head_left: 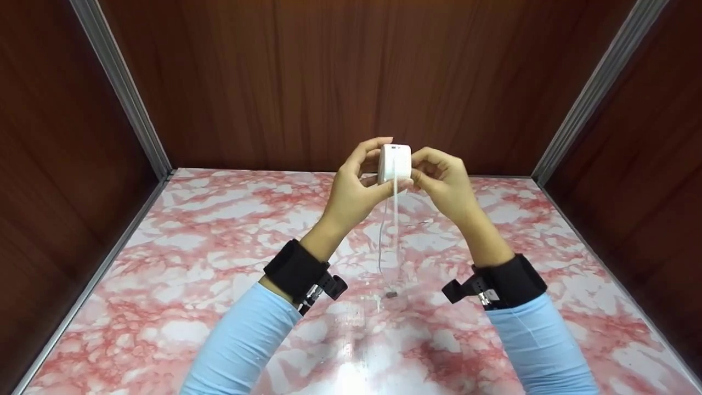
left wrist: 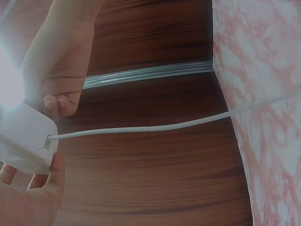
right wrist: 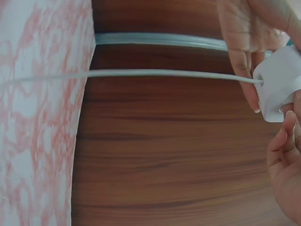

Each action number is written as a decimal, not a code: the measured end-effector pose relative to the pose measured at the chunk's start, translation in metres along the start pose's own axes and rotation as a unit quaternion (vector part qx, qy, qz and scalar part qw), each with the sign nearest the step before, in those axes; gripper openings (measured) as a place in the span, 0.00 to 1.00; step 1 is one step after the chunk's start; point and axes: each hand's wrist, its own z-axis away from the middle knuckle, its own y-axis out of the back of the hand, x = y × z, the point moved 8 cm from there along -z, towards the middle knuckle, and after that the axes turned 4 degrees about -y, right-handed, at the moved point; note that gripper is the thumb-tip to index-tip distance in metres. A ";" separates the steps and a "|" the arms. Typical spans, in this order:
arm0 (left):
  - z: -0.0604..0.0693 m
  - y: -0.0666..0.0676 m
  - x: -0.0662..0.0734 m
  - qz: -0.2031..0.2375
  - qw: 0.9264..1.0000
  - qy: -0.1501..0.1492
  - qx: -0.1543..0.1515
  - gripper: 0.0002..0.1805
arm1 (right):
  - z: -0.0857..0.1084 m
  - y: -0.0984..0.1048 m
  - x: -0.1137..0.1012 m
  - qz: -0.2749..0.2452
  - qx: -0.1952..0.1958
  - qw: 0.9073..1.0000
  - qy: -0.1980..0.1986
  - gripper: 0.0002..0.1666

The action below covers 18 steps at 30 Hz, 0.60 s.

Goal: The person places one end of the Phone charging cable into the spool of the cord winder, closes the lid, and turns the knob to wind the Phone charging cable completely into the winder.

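Observation:
A white charger block [head_left: 396,162] is held up above the table, with small dark ports near its top edge. My left hand [head_left: 355,184] grips it from the left, thumb below and fingers above. At its right side, the bent thumb and fingertips of my right hand [head_left: 445,184] pinch its edge; the exact contact is partly hidden. In the left wrist view, a white cable [left wrist: 141,129] leaves a hole in the block [left wrist: 28,136]. The right wrist view shows this cable [right wrist: 164,73] too, and a white band [right wrist: 296,87] beside the block near my right fingers.
A red-and-white marbled tabletop [head_left: 219,263] lies below, with a bright reflection near its front. Dark wood panels [head_left: 329,82] enclose the back and sides, joined by metal corner strips [head_left: 120,82]. A small dark piece [head_left: 391,294] appears below the hanging cable.

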 end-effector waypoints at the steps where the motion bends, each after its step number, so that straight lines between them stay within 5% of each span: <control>1: 0.000 0.000 0.000 -0.002 1.000 0.000 0.000 0.35 | 0.000 0.000 0.001 -0.018 0.002 1.000 -0.009 0.05; 6: 0.000 0.001 0.000 -0.004 1.000 -0.003 0.003 0.36 | 0.001 -0.002 0.004 -0.095 0.038 0.995 0.002 0.07; 10: 0.000 0.001 0.000 -0.008 1.000 -0.003 0.002 0.36 | 0.005 -0.001 0.003 -0.104 0.063 0.991 0.048 0.04; 18: 0.000 0.002 0.001 -0.002 1.000 -0.002 -0.001 0.35 | 0.009 0.002 -0.002 -0.008 0.064 0.988 0.143 0.03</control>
